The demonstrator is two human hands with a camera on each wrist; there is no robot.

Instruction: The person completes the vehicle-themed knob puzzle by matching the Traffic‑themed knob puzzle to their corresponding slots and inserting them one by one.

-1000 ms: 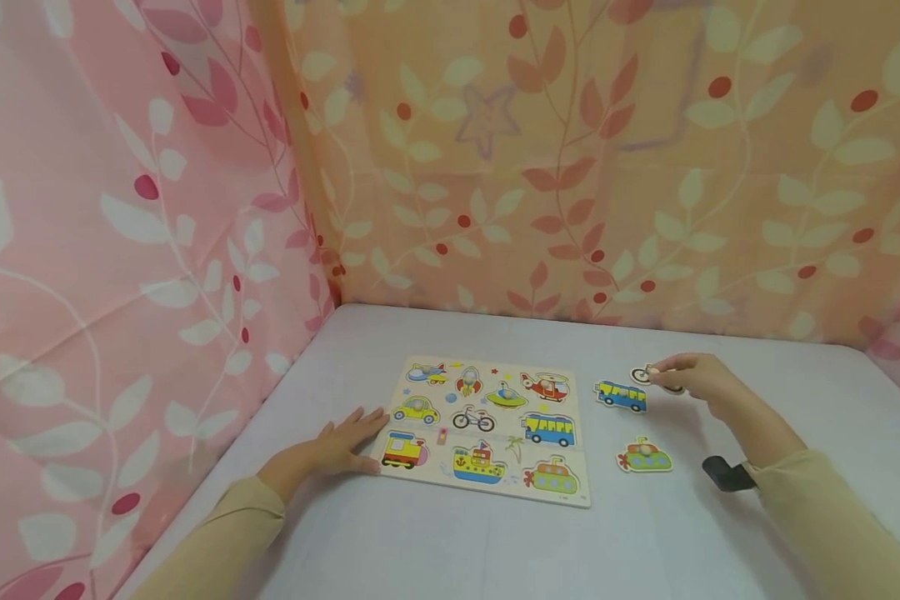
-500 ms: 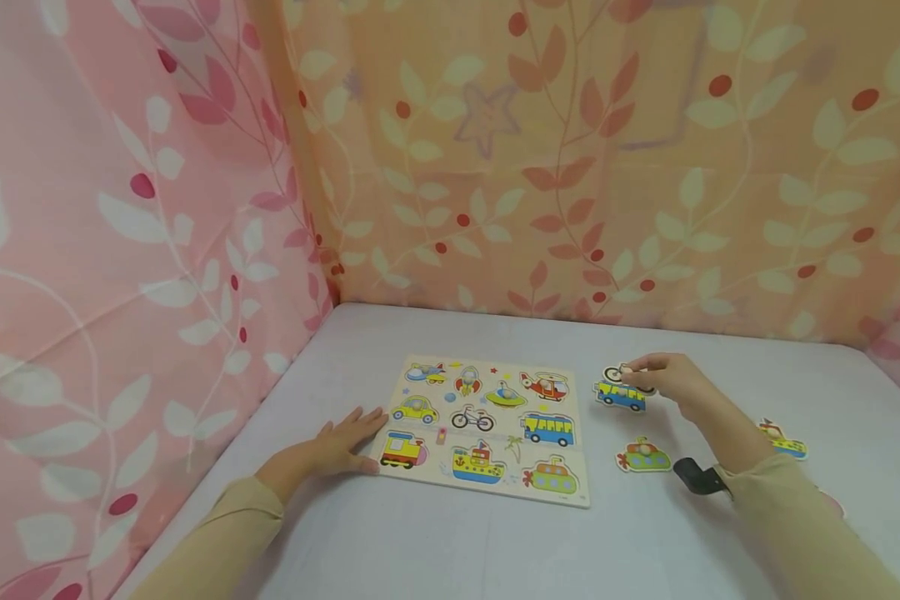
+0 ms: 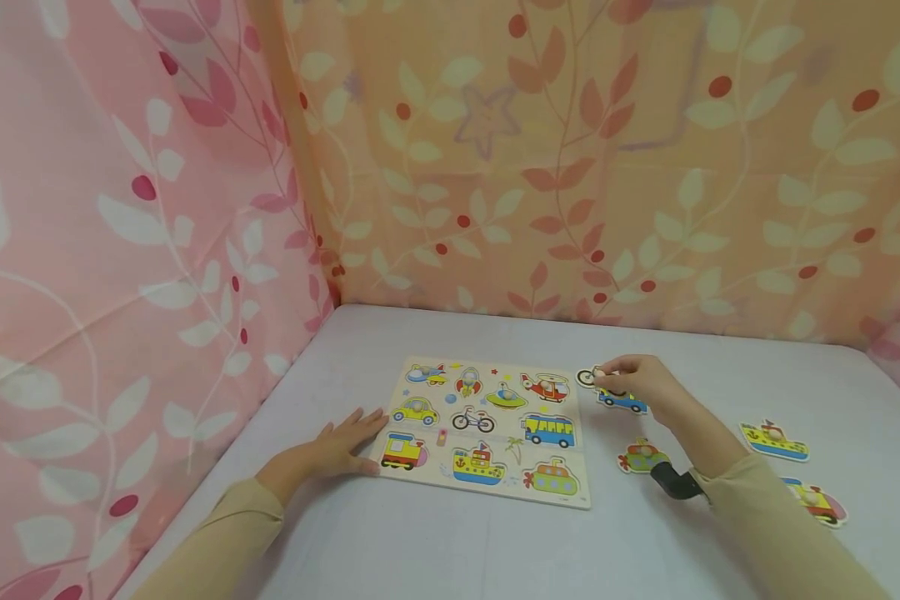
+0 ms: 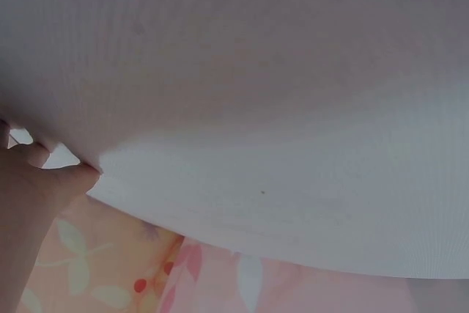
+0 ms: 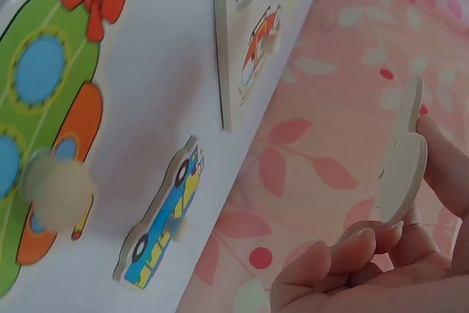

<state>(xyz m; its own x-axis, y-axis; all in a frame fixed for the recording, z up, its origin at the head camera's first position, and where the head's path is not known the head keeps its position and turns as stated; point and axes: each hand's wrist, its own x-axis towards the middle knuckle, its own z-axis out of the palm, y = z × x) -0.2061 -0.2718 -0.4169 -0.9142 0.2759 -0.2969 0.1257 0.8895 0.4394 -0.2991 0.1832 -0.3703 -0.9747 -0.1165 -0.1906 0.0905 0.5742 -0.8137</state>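
Observation:
My right hand (image 3: 641, 387) pinches a wooden bicycle puzzle piece (image 3: 587, 377) and holds it just off the right edge of the puzzle board (image 3: 521, 489). In the right wrist view the fingers curl around the piece, whose plain wooden back (image 5: 401, 174) shows. A bus piece (image 3: 624, 404) lies on the table, partly hidden behind that hand. Nearer the front is a submarine piece (image 3: 637, 457) with a round knob. My left hand (image 3: 337, 450) rests at the board's left edge, fingers spread and nearly straight. On the board, plane, rocket, saucer, helicopter and car show knobs; a bicycle picture shows at its middle.
A boat piece (image 3: 772, 440) and a train piece (image 3: 817, 502) lie on the white table to the right of the right forearm. A black wrist mount (image 3: 678, 482) juts from the right sleeve over the submarine. Floral curtains (image 3: 457, 208) stand behind and left.
My right hand has carried the bicycle piece leftward, past the bus piece, toward the board. The boat and train pieces have come into view from behind the right arm. The left hand stays put.

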